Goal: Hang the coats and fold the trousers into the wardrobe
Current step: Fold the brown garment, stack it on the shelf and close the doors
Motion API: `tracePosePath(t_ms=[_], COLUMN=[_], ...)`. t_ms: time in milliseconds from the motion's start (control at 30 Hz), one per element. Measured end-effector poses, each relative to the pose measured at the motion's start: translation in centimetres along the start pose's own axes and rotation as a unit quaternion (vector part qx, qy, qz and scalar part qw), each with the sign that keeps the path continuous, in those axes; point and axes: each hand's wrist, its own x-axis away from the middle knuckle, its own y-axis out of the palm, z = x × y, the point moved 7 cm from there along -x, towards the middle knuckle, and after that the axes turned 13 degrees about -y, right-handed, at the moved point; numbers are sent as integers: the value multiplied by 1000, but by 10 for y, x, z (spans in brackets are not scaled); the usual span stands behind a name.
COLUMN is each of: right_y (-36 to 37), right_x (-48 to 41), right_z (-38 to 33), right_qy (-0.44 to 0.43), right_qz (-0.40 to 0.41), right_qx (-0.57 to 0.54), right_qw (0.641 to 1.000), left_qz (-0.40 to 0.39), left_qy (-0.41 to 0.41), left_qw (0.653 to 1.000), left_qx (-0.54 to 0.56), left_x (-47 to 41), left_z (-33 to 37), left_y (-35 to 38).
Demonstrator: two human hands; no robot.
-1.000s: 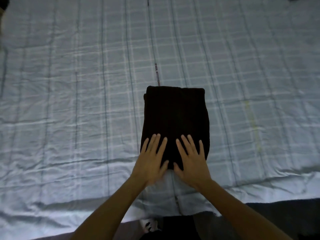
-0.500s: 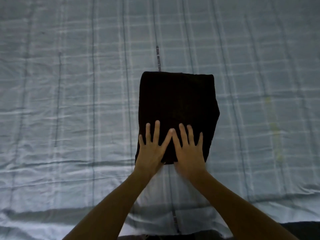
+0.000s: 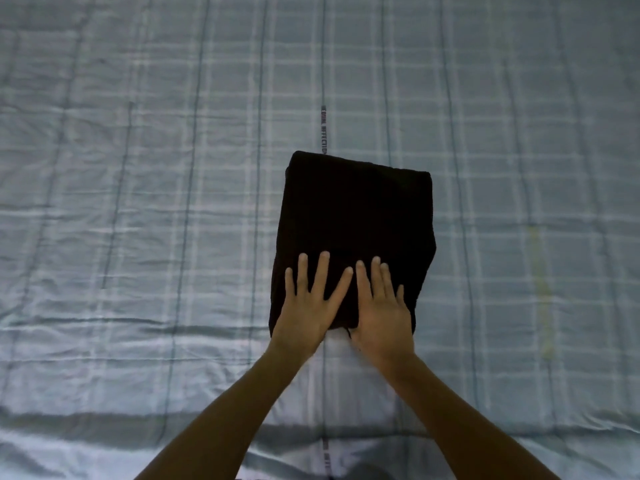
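Both hands lie flat, palms down, side by side on the near end of the folded trousers point(image 3: 356, 216). The left hand point(image 3: 308, 306) has its fingers point(image 3: 323, 271) straight and spread apart, pointing away from the person. Its index fingertip nearly meets the index finger of the right hand point(image 3: 381, 313). The right hand's fingers point(image 3: 377, 278) are also straight but held closer together, with only the little finger set slightly apart. Neither hand curls round or pinches the cloth. Both heels of the hands overhang the near edge of the bundle and lie over the bed sheet point(image 3: 138, 202). The two bare forearms, left point(image 3: 225, 417) and right point(image 3: 460, 420), converge from the lower corners toward the wrists.

The trousers form a dark, compact rectangle lying flat on the bed. Most of the bundle extends beyond the fingertips. Its long axis runs roughly parallel to the fingers, from the palms away toward the far edge. That far edge is skewed a little, with its left corner lying farther from the fingertips than its right corner.

The sheet is pale blue with a checked pattern and shallow creases. A narrow printed strip point(image 3: 323, 133) runs along it beyond the far edge, in line with the gap between the two hands. A faint yellowish streak point(image 3: 540, 258) lies well to the right of the right hand's little finger.
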Motion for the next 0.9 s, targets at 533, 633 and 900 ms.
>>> tracePosePath(t_ms=[533,633,900], right_y=[-184,-236,-367], right_x=[7,13,23], right_z=[-62,-106,-260], right_qy=[-89,-130,-240], right_qz=[131,173,267], right_qx=[7,23,44], right_qw=[987,976,932], left_qz=[80,121,223], left_qy=[-17,-40,-136], left_qw=[997,992,965], left_qx=[10,17,14], left_x=[30,60,159], left_z=[-20,-48,-147], left_y=[-199,-255,-404])
